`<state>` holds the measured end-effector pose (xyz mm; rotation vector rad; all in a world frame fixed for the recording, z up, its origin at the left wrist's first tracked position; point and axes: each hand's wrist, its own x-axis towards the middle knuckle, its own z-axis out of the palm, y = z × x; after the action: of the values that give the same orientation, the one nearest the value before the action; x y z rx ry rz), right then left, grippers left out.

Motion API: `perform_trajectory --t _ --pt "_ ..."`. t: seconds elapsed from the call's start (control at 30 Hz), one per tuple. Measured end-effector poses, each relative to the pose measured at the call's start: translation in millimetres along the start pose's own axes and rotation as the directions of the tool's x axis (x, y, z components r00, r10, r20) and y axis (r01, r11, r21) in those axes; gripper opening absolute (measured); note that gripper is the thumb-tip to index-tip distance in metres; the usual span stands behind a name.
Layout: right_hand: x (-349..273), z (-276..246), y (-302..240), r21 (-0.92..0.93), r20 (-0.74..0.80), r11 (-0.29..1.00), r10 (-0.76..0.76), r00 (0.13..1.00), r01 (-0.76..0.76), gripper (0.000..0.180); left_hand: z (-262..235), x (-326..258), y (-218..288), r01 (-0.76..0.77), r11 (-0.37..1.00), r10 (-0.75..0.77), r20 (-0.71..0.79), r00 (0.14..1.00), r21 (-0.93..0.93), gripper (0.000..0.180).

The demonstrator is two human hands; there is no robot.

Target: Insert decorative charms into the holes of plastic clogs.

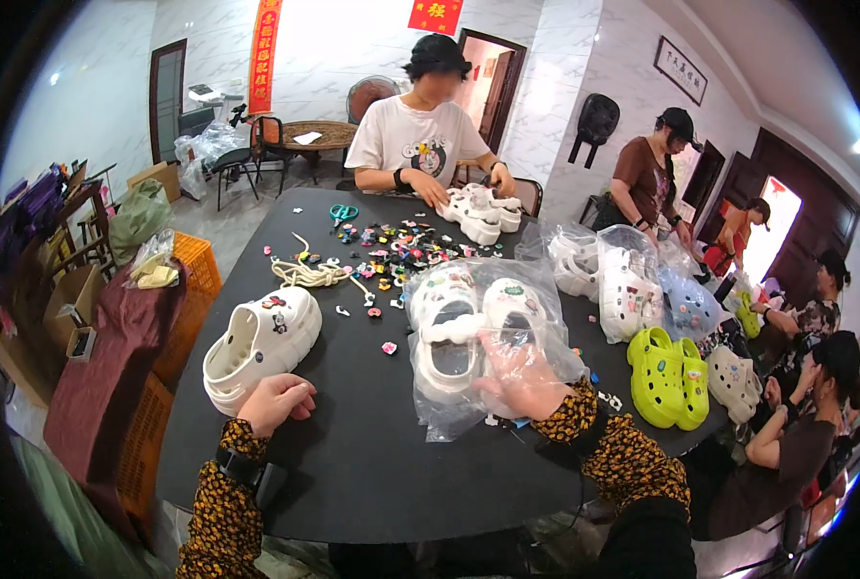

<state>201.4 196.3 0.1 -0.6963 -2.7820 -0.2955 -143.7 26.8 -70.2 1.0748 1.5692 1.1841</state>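
My left hand [277, 400] lies on the black table with its fingers curled in, and nothing shows in it. Just beyond it is a single white clog [268, 333] with a few charms on its toe. A clear plastic bag [440, 415] with a pair of white charm-covered clogs [446, 362] lies in front of me. My right hand [525, 376] grips the right clog's heel end; clear film covers part of the fingers.
Small colourful shoe charms [406, 246] are strewn mid-table beside a cream cord [312, 274] and teal-handled scissors [344, 214]. Lime-green clogs [657, 376] and more bagged white clogs [629, 289] stand at the right. Across the table a person [430, 145] handles white clogs; several others work at the right.
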Motion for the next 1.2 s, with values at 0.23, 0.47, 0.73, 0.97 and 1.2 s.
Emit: perform_trajectory --t 0.23,0.47,0.73,0.97,1.2 --pt "12.5 7.4 19.1 0.184 0.007 0.977 0.106 0.994 -0.105 0.069 -0.3 -0.2 -6.1 0.002 0.999 -0.002 0.008 1.000 -0.043 0.024" --pt "37.1 -5.2 23.8 0.360 -0.007 0.926 0.128 0.992 -0.117 0.054 -4.1 5.2 -6.6 -0.002 1.000 0.002 0.007 1.000 -0.019 0.022" --pt "30.8 -3.0 31.9 0.313 0.321 0.924 0.116 0.940 -0.221 0.052 -2.8 5.1 -8.2 0.000 0.999 0.000 0.006 1.000 -0.044 0.023" --pt "28.2 10.4 51.3 0.442 0.436 0.883 -0.056 0.898 -0.160 0.053 -4.8 2.4 -8.0 -0.006 1.000 0.006 -0.002 1.000 -0.030 0.022" --pt "28.5 19.0 61.5 0.673 0.263 0.721 -0.027 0.964 -0.164 0.047 -2.1 5.9 -7.3 0.003 0.998 -0.002 0.014 1.000 -0.058 0.022"
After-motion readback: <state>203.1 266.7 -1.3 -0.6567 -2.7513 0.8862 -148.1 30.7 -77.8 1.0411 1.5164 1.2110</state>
